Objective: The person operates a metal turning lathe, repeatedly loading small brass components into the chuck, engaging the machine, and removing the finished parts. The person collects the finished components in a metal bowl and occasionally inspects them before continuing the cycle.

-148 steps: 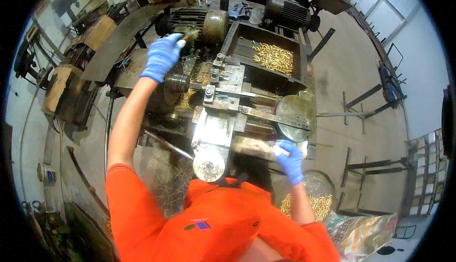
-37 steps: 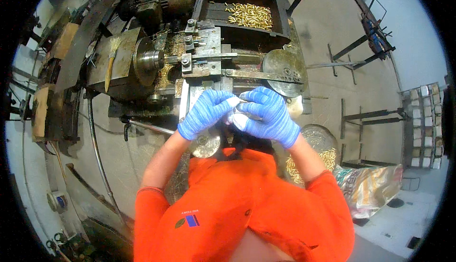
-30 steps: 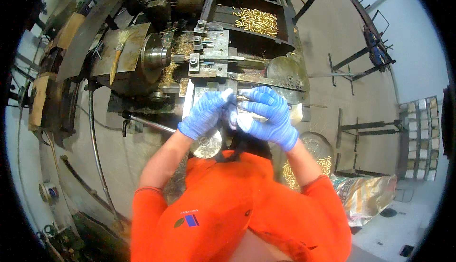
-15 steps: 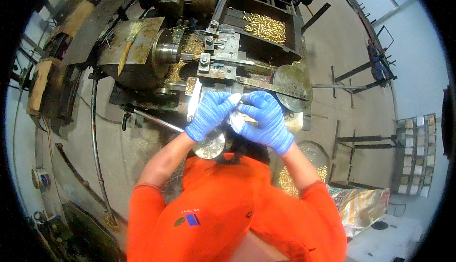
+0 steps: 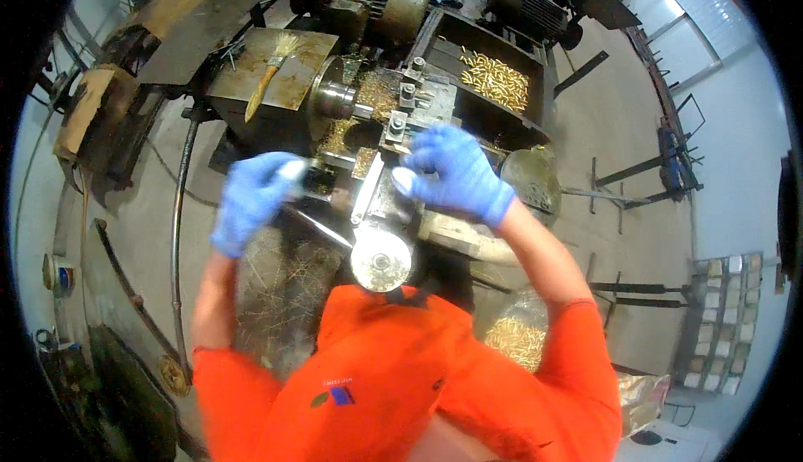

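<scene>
My left hand (image 5: pixel 253 201), in a blue knit glove with white fingertips, hovers left of the machine, close to the upper end of a metal lever (image 5: pixel 319 226). Motion smears its fingers, and I cannot make out anything in them. My right hand (image 5: pixel 458 173), gloved alike, is over the machine's slide, just below a clamp block with bolts (image 5: pixel 396 125). Its fingers curl toward the thumb; whatever they hold is hidden or too small to name. Below and between the hands sits a round metal handwheel (image 5: pixel 381 259). A chuck-like spindle (image 5: pixel 336 100) lies beyond my left hand.
Many small brass-coloured pins fill part of a dark metal tray (image 5: pixel 435 37) at the back. More lie in a pan (image 5: pixel 516 343) beside my right elbow. A brush (image 5: pixel 269 77) rests on a metal box. Electric motors (image 5: pixel 400 8) stand behind, and a bar (image 5: pixel 178 236) rises at left.
My hands were together in front of the machine and have parted. The left moved left toward the lever; the right moved slightly up over the slide. The view has shifted a little.
</scene>
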Demonstrator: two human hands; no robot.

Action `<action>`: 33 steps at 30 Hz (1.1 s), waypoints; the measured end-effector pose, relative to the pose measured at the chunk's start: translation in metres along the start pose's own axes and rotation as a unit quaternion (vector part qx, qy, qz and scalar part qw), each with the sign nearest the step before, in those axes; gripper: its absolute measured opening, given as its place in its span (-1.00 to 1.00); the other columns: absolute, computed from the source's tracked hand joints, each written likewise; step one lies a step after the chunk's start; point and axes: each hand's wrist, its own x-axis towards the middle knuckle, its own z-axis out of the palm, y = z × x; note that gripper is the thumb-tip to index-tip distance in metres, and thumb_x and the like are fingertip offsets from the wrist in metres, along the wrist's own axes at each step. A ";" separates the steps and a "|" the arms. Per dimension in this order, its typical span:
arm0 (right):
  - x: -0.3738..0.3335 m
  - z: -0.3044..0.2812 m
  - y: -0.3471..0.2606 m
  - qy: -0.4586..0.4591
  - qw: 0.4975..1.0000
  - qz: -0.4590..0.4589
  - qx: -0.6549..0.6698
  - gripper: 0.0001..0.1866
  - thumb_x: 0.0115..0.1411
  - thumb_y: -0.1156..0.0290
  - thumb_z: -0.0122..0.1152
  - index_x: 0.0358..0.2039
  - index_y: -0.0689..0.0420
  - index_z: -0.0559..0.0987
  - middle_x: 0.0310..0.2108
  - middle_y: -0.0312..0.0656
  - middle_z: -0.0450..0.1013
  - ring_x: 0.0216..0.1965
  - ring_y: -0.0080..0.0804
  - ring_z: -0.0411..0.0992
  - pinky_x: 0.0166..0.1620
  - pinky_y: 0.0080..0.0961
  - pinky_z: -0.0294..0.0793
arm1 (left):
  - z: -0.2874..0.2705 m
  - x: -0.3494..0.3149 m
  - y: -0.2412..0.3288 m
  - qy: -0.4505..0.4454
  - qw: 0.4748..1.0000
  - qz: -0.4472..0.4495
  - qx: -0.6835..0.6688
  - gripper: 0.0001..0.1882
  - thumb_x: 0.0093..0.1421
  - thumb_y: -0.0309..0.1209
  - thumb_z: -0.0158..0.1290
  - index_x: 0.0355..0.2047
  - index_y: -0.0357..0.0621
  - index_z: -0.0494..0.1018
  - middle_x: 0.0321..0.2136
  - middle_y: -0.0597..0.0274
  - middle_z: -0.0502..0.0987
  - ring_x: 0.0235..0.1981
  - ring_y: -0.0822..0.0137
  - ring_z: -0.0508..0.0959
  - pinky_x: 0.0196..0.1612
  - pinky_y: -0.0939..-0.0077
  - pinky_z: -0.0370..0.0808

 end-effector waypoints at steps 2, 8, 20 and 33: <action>0.032 0.012 0.015 -0.007 0.998 -0.016 -0.055 -0.66 -0.02 0.07 0.15 -0.48 0.10 0.61 -0.41 -0.16 0.47 -0.29 -0.18 0.40 -0.19 -0.33 0.37 | -0.055 -0.018 -0.022 0.115 0.978 0.013 0.175 -0.75 0.15 -0.29 0.00 -0.27 -0.18 0.52 -0.46 0.14 0.57 -0.44 0.38 0.55 -0.35 0.49 0.45; 0.100 0.053 0.040 -0.138 0.980 0.047 -0.137 -0.55 -0.05 -0.06 0.05 -0.56 0.08 0.63 -0.52 -0.03 0.49 -0.34 -0.10 0.44 -0.20 -0.26 0.38 | -0.163 -0.120 -0.139 0.157 0.845 -0.137 0.493 -0.67 0.13 -0.14 0.00 -0.31 -0.15 0.49 -0.48 -0.01 0.53 -0.43 0.02 0.53 -0.34 0.23 0.42; 0.115 0.064 0.038 -0.175 0.978 0.075 -0.090 -0.47 -0.10 -0.11 0.12 -0.53 0.19 0.60 -0.53 0.02 0.49 -0.39 -0.09 0.49 -0.23 -0.27 0.44 | -0.122 -0.143 -0.185 0.265 0.907 -0.230 0.234 -0.70 0.11 -0.18 0.08 -0.45 -0.20 0.41 -0.70 0.21 0.43 -0.72 0.33 0.42 -0.62 0.44 0.35; 0.122 0.073 0.033 -0.153 0.979 0.068 -0.120 -0.39 -0.02 -0.18 0.01 -0.66 0.21 0.58 -0.49 0.04 0.44 -0.31 -0.11 0.42 -0.18 -0.27 0.38 | -0.282 -0.091 -0.263 0.218 0.672 -0.154 0.690 -0.89 0.00 -0.43 -0.03 -0.43 -0.13 0.43 -0.66 0.03 0.48 -0.58 -0.04 0.50 -0.48 0.15 0.41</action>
